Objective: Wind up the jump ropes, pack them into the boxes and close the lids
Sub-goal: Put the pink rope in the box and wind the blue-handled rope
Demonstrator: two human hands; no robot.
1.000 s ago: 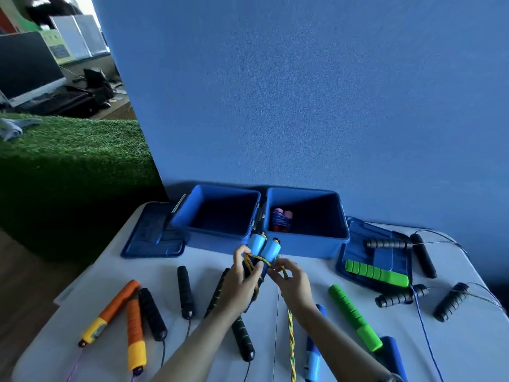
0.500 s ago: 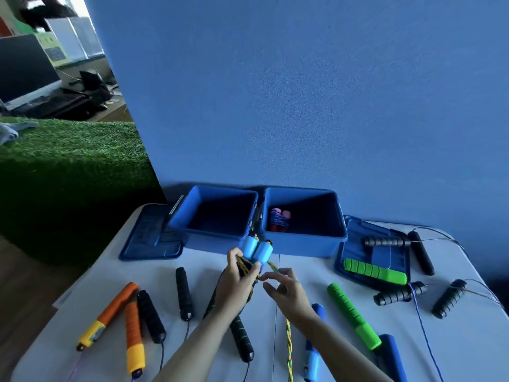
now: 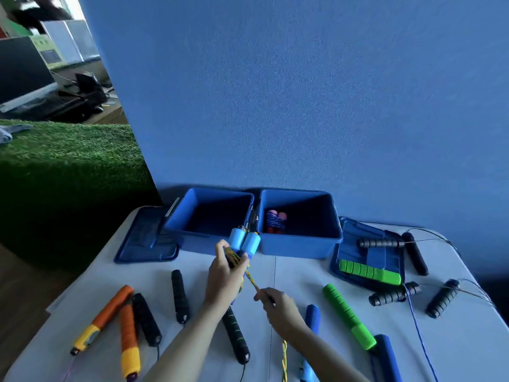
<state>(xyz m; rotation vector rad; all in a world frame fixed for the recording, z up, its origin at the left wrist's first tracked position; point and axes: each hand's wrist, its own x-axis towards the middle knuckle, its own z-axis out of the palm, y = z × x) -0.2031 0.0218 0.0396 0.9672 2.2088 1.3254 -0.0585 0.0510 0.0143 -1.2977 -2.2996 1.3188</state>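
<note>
My left hand (image 3: 224,274) grips two light-blue jump-rope handles (image 3: 245,241) held together and pointing up, just in front of the boxes. Yellow braided rope (image 3: 252,281) is wrapped around them under my fingers. My right hand (image 3: 278,307) pinches that rope a little below and to the right, pulling it taut; the rest trails off the table's near edge. Two open blue boxes stand side by side at the wall. The left box (image 3: 176,230) looks empty. The right box (image 3: 330,238) holds a wound rope with pink handles (image 3: 275,220).
Blue lids lie flat beside each box: the left lid (image 3: 146,241) and the right lid (image 3: 369,244). Loose handles are scattered over the white table (image 3: 454,348): orange ones (image 3: 110,312) at left, black ones (image 3: 179,295) in the middle, green ones (image 3: 348,315) and black foam ones (image 3: 394,295) at right.
My right hand has drawn back toward me and to the right, pulling the yellow rope taut away from the handles. The left hand keeps holding the handles in about the same place.
</note>
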